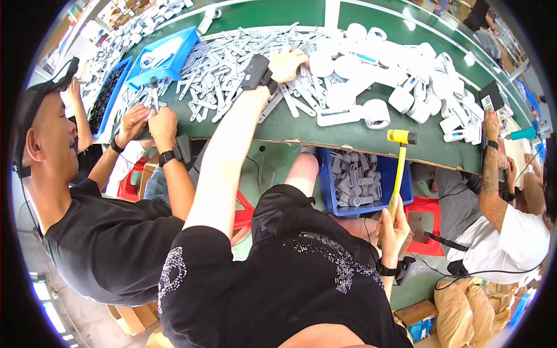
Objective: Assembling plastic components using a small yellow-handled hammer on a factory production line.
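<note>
My right hand [394, 229] is wrapped round the lower end of a mallet [400, 168] with a yellow handle. The mallet stands upright near the table's front edge, its yellow and black head at the top. My left arm reaches across the green table [348, 134]. At its end my left hand [287, 64], fingers curled, is over the pile of long grey plastic parts [217, 72], beside the white parts with round heads [376, 113]. What those fingers hold, if anything, is hidden. A black device [256, 72] is strapped at my left wrist.
A blue bin of grey parts [396, 196] stands below the table edge in front of me. At the left, a co-worker [110, 232] handles a part near a blue tray [180, 57]. Another person in white [510, 249] sits at the right, beside a red stool [426, 223].
</note>
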### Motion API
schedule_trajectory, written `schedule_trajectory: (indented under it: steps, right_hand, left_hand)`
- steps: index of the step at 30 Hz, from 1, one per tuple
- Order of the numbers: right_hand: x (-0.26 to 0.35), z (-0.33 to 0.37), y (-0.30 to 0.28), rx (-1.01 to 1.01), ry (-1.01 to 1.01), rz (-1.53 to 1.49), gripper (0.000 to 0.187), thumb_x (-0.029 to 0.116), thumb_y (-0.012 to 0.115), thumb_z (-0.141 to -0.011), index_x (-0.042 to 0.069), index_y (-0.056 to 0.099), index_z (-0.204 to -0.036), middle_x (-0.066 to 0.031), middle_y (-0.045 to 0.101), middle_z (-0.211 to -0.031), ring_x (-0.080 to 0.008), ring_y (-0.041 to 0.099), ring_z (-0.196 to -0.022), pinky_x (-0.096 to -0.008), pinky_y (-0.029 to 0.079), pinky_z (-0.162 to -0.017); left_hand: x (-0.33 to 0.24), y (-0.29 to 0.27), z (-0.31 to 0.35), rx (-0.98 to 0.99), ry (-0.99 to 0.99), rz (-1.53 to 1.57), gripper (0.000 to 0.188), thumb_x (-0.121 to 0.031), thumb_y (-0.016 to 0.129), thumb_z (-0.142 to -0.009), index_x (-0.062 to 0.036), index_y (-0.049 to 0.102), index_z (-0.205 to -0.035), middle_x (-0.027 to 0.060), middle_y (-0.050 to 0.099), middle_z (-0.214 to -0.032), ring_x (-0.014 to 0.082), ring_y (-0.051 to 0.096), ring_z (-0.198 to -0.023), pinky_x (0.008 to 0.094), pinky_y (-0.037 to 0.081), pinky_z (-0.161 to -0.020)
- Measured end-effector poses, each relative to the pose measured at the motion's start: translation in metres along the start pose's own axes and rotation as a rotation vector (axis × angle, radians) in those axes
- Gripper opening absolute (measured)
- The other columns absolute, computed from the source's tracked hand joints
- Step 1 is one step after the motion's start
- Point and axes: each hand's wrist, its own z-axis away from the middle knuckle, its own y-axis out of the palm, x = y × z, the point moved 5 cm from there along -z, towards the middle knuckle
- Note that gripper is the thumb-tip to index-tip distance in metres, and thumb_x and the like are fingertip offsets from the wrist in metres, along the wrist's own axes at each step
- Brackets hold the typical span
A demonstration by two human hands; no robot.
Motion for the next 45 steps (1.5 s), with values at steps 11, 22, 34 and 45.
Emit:
schedule_trajectory:
  steps: [11, 22, 34, 45]
  right_hand:
    - [0.001, -0.006, 0.002, 0.024, 0.082, -0.152, 0.05, -0.001, 0.054, -0.093, 0.002, 0.042, -0.142, 0.0024, 0.05, -0.067, -0.0032, 0.041, -0.047, -0.0182, 0.034, -0.042]
    - [0.002, 0.015, -0.008, -0.015, 0.113, -0.078, 0.051, 0.0, 0.058, -0.092, 0.002, 0.043, -0.141, 0.0049, 0.05, -0.068, -0.0017, 0.041, -0.047, -0.0178, 0.032, -0.042]
    - [-0.007, 0.02, -0.009, 0.02, 0.102, -0.168, 0.052, 0.001, 0.059, -0.092, 0.004, 0.043, -0.141, 0.0053, 0.051, -0.072, -0.0006, 0.041, -0.048, -0.0173, 0.034, -0.041]
    - [-0.006, 0.023, -0.007, 0.016, 0.106, -0.134, 0.052, 0.0, 0.059, -0.092, 0.004, 0.043, -0.141, 0.0044, 0.055, -0.077, -0.0005, 0.041, -0.048, -0.017, 0.034, -0.041]
  left_hand:
    - [0.006, -0.024, -0.011, 0.059, 0.252, -0.031, 0.021, -0.022, 0.074, -0.07, -0.0153, 0.067, -0.088, -0.0011, 0.057, -0.087, 0.0199, 0.054, -0.098, 0.0382, 0.039, -0.083]
    - [0.004, -0.023, -0.01, -0.06, 0.037, 0.408, 0.023, -0.024, 0.058, -0.09, -0.0071, 0.069, -0.102, 0.0136, 0.068, -0.096, 0.0318, 0.063, -0.091, 0.0394, 0.05, -0.081]
    - [-0.152, -0.06, 0.065, -0.412, -0.124, 0.32, 0.023, -0.017, 0.064, -0.086, -0.0091, 0.066, -0.107, 0.0106, 0.055, -0.082, 0.0287, 0.059, -0.078, 0.0378, 0.05, -0.067]
    - [-0.177, -0.036, 0.056, -0.519, 0.019, 0.364, 0.02, -0.012, 0.068, -0.08, -0.0095, 0.069, -0.1, 0.0083, 0.056, -0.087, 0.0259, 0.055, -0.081, 0.0364, 0.048, -0.069]
